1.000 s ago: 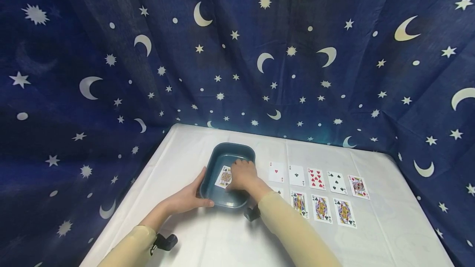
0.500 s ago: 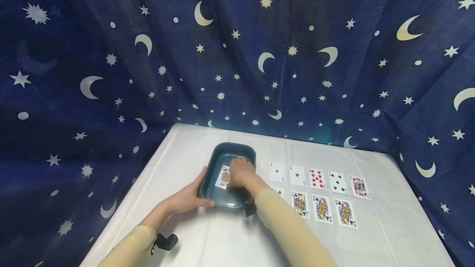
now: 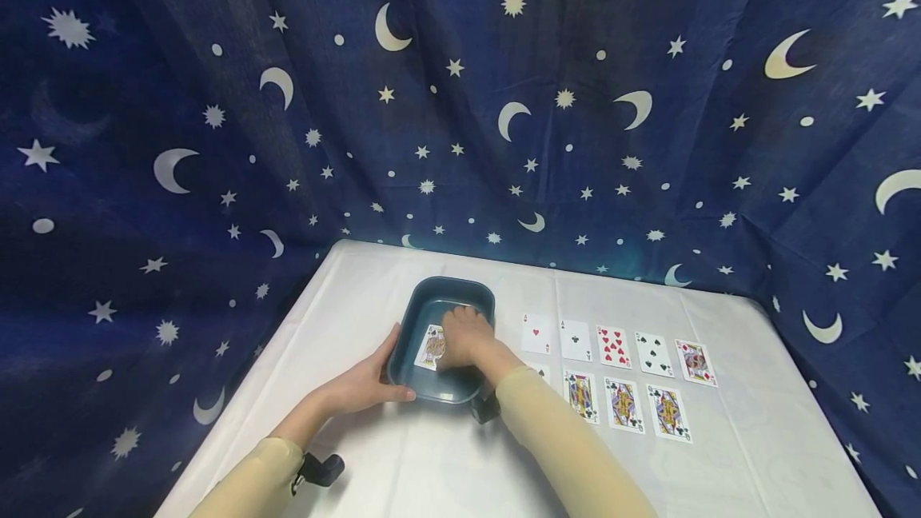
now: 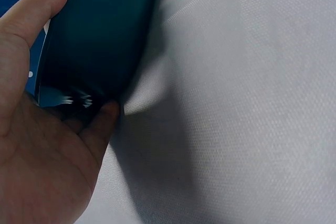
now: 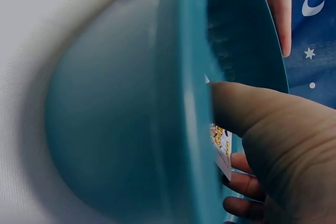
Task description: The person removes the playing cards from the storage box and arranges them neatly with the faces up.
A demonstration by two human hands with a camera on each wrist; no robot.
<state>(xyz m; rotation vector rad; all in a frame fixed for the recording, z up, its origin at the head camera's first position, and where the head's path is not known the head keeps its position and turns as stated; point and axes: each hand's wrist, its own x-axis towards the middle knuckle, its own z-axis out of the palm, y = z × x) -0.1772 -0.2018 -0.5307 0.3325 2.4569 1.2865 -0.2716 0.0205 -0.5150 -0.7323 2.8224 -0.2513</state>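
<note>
A dark teal plastic bin (image 3: 440,399) stands on the white-covered table in the head view. My left hand (image 3: 363,381) grips its near left corner, thumb over the front and fingers along the left wall; the left wrist view shows that grip on the bin (image 4: 100,30). Inside the bin is a playing card (image 3: 431,348) with a face-card figure. Reaching in from the right, my right hand (image 3: 465,340) holds this card by its right edge. In the right wrist view, the card (image 5: 222,150) shows between thumb and fingers; the fingertips are partly hidden.
Right of the bin, face-up cards lie in two rows, among them an ace of hearts (image 3: 536,334), an ace of clubs (image 3: 576,340) and a queen of clubs (image 3: 669,412). My right forearm partly covers one card (image 3: 540,372). A blue star-and-moon curtain (image 3: 460,102) hangs behind the table.
Inside the bin, my right hand has shifted slightly left, and the card has moved a little left with it. My left hand and the bin have stayed put.
</note>
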